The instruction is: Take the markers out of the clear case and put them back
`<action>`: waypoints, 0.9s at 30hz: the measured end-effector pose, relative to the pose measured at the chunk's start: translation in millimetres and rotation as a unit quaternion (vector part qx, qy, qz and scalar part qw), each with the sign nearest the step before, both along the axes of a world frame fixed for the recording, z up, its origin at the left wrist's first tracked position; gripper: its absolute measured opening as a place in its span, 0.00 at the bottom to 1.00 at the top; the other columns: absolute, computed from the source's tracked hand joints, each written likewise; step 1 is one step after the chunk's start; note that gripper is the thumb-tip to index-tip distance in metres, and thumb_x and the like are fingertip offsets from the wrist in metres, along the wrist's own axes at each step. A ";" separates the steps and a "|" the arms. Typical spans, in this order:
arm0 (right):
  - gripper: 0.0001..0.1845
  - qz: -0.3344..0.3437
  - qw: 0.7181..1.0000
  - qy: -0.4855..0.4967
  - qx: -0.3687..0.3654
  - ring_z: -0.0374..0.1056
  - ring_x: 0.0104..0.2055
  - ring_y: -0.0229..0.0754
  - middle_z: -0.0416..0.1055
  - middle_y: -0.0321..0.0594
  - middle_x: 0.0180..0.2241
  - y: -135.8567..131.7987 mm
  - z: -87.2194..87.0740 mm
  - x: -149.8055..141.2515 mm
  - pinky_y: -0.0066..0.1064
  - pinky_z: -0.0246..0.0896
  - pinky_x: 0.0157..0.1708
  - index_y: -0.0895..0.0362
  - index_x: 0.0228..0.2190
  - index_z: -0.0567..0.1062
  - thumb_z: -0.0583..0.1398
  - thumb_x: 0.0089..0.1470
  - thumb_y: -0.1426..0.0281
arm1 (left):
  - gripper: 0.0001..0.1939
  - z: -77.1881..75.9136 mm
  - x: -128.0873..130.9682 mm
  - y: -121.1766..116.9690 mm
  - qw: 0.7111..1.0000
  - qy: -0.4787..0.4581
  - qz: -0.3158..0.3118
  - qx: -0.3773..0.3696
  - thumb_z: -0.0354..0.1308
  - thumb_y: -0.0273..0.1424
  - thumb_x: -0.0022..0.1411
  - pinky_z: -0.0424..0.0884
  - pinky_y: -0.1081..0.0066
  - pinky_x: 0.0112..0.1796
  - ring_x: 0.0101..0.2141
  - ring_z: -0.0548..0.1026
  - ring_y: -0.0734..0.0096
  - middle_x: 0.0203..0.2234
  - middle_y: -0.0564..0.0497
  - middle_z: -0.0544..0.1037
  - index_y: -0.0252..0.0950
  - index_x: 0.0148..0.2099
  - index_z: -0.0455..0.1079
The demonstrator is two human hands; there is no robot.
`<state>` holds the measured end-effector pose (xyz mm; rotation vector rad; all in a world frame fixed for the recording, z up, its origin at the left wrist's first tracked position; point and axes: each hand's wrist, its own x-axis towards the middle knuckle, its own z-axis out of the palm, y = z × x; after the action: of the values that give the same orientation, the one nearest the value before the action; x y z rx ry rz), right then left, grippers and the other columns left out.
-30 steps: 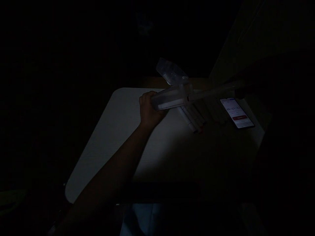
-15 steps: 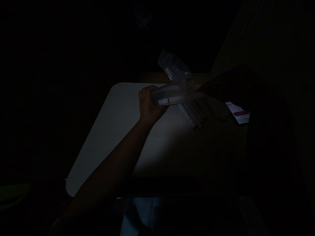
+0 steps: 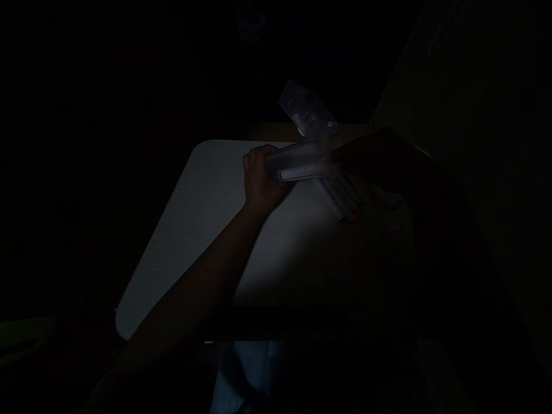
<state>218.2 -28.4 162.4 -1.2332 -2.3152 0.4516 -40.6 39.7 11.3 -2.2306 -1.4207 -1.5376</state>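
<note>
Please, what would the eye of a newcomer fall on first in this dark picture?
Probably the pale table, lit on its left and deep in shadow on its right. Next, the clear case near its far edge, held by the left hand, with the dim right hand at its other end. A clear bag shows beyond it, some markers on the near side.

Legible text: none — in this dim light you can read no letters, numbers, brands or signs on the pens [image 3: 331,201], case [image 3: 293,158] or bag [image 3: 304,108].
</note>
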 end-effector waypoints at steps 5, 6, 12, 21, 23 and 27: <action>0.17 -0.021 1.000 0.005 0.014 0.78 0.54 0.47 0.82 0.42 0.50 -5.4 6.2 -3.0 0.40 0.74 0.60 0.58 0.44 0.86 0.60 0.58 0.75 | 0.48 -0.7 0.0 2.4 1.000 -0.015 -0.006 -0.012 0.68 0.70 0.47 0.69 0.47 0.59 0.57 0.74 0.42 0.51 0.41 0.75 0.43 0.57 0.63; 0.17 -0.031 0.999 0.001 0.018 0.78 0.56 0.47 0.81 0.42 0.51 -6.3 6.8 -4.4 0.41 0.73 0.62 0.58 0.45 0.86 0.59 0.59 0.75 | 0.49 -0.4 0.1 2.5 1.000 -0.020 -0.007 -0.014 0.68 0.70 0.47 0.69 0.46 0.59 0.58 0.74 0.41 0.51 0.41 0.75 0.43 0.58 0.63; 0.16 -0.069 0.996 -0.044 -0.025 0.79 0.55 0.48 0.82 0.43 0.50 -13.9 13.5 -15.7 0.40 0.75 0.60 0.57 0.47 0.86 0.60 0.63 0.75 | 0.50 3.9 2.2 0.8 0.999 -0.029 -0.006 -0.024 0.69 0.71 0.43 0.70 0.46 0.57 0.55 0.76 0.42 0.50 0.41 0.77 0.43 0.55 0.64; 0.24 -0.097 0.991 -0.081 -0.040 0.79 0.54 0.46 0.80 0.43 0.55 -17.5 16.0 -21.3 0.36 0.74 0.60 0.56 0.56 0.83 0.60 0.62 0.81 | 0.51 3.7 0.2 0.9 0.999 -0.034 -0.013 -0.025 0.64 0.75 0.46 0.71 0.43 0.56 0.58 0.74 0.44 0.51 0.42 0.76 0.42 0.57 0.63; 0.22 -0.100 0.991 -0.080 -0.038 0.78 0.56 0.44 0.80 0.43 0.55 -18.3 17.2 -22.1 0.35 0.72 0.62 0.57 0.55 0.83 0.61 0.63 0.81 | 0.52 3.2 0.2 1.3 0.999 -0.034 -0.012 -0.026 0.66 0.74 0.45 0.71 0.44 0.57 0.58 0.74 0.42 0.52 0.41 0.76 0.42 0.57 0.63; 0.22 -0.094 0.993 -0.070 -0.031 0.76 0.60 0.44 0.79 0.45 0.57 -21.3 20.8 -22.9 0.35 0.70 0.66 0.61 0.55 0.83 0.60 0.63 0.82 | 0.52 3.2 1.6 0.4 0.999 -0.036 -0.003 -0.031 0.69 0.71 0.43 0.70 0.45 0.58 0.59 0.74 0.40 0.52 0.41 0.75 0.43 0.58 0.62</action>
<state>195.2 -49.7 183.2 -1.5407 -2.2855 0.3846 -39.0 40.0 14.4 -2.2362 -1.5022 -1.6123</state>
